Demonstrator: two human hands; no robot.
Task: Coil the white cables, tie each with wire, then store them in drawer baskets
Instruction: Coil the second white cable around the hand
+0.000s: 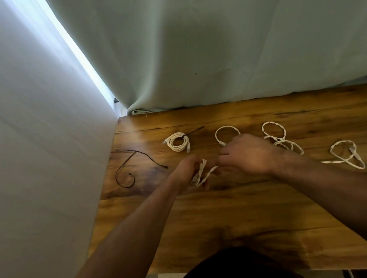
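Note:
My left hand [186, 170] grips a partly coiled white braided cable [203, 173] just above the wooden table [237, 214]. My right hand [244, 154] pinches the same cable's loose strand right beside it. A finished white coil [178, 141] tied with dark wire lies at the back left. A small white loop [226, 133] shows behind my right hand. A long loose white cable [278, 138] runs off to the right of that hand. Another loose white cable [346, 155] lies further right. No drawer or basket is in view.
A loose black wire [132, 168] curls on the table's left end near the edge. A pale curtain [221, 36] hangs behind the table's far edge, and a white wall [23, 152] stands at the left.

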